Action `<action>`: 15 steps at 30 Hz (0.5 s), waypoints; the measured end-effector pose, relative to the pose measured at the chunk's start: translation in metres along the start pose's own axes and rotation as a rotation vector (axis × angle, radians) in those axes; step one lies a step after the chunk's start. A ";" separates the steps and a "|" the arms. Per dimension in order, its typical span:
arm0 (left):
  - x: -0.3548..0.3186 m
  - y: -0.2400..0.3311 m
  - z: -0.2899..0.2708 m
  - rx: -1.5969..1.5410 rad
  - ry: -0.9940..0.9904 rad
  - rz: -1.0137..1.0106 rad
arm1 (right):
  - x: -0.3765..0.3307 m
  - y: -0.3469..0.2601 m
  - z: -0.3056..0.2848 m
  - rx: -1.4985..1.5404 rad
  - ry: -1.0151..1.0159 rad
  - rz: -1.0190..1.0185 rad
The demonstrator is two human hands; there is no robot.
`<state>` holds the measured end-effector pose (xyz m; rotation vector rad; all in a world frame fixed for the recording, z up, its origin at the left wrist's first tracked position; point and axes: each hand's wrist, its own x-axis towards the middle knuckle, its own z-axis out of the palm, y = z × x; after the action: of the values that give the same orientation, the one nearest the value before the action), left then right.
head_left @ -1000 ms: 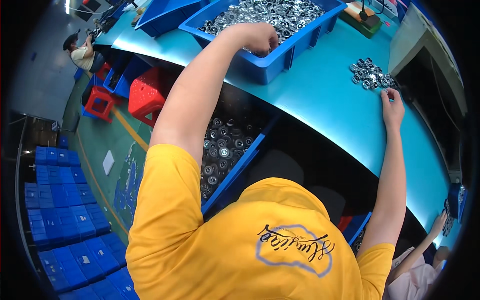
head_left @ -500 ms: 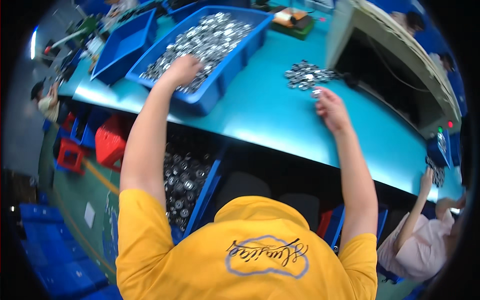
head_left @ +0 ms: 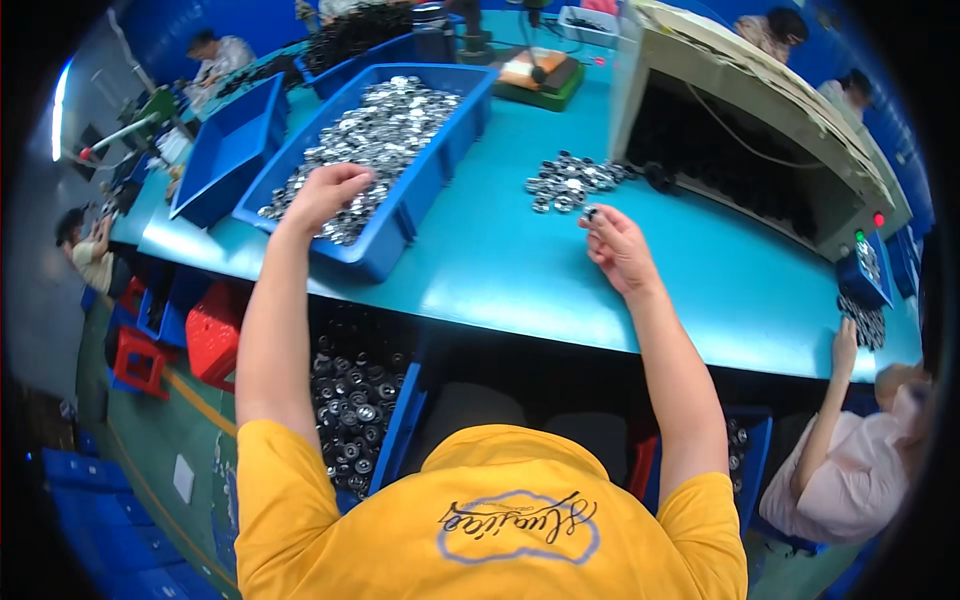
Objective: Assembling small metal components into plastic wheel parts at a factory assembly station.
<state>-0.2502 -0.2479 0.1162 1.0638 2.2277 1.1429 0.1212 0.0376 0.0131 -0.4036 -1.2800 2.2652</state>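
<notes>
Head view: one round metal part (head_left: 591, 213), just drawn off the pile (head_left: 570, 180), is being singled out, pinched by the right hand (head_left: 622, 250); the left hand's (head_left: 322, 198) grip cannot be told.

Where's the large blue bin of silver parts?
In the head view, the large blue bin is left of centre, the left hand over its near end, right of another blue tray.

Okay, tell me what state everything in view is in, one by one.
Left grip: curled above the blue bin
Right grip: pinching a small part
Blue bin: open, heaped with shiny parts
Pile: loose on the table
Red lamp: lit
Green lamp: lit
Tube light: lit
</notes>
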 end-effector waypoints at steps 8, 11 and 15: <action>0.001 -0.001 0.000 0.017 0.025 -0.027 | 0.003 0.020 -0.002 -0.698 0.184 -0.207; 0.014 -0.002 0.003 0.549 -0.030 -0.041 | 0.004 0.030 -0.009 -1.066 0.272 -0.423; 0.025 0.007 0.018 0.971 -0.352 -0.111 | 0.003 0.021 0.006 -1.100 0.337 -0.529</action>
<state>-0.2509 -0.2170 0.1107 1.3012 2.4873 -0.2574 0.1103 0.0260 -0.0015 -0.6651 -2.0283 0.8677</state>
